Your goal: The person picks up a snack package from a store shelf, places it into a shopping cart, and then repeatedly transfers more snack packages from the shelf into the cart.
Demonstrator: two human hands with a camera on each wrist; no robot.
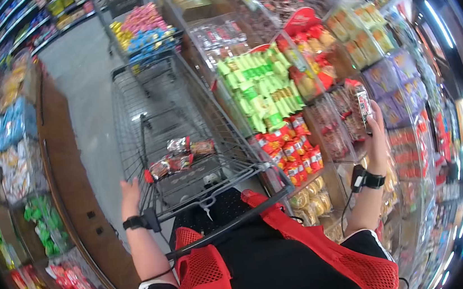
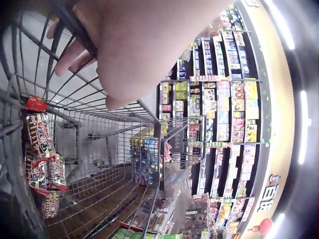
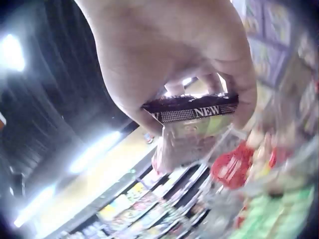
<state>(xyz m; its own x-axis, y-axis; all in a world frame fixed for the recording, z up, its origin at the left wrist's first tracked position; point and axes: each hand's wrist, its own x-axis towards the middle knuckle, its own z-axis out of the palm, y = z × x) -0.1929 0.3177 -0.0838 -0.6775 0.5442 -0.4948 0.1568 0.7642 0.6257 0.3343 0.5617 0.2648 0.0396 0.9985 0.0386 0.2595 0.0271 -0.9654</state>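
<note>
- Our right hand [image 1: 377,143] is clamped on one wrapped packet [image 1: 363,107], thumb and fingers pinching it from opposite sides; the right wrist view shows "NEW" printed along a dark band of the wrapper; the rest is too washed out to read.
- Held this way, the packet has its long axis nearly upright in the head view, rising past the fingertips; it is just beside the reddish-brown packets [image 1: 328,128] in their clear bin; whether it touches anything there we cannot tell.
- From that hand, the cart [image 1: 182,186] lies to the left and a little lower in the head view, well apart; we judge this sideways gap to be what any carry would turn on, since green packets [image 1: 259,85] and red packets [image 1: 301,160] lie between the two.
- Inside the cart, a small group of wrapped packets [image 1: 181,162] lies close together near the handle [image 1: 202,241] end; their long axes do not all point one way.
- Our left hand [image 1: 130,199] is at the cart's left side, nearer that group than our right; whether its fingers curl round the wire or only rest beside it we cannot tell.
</note>
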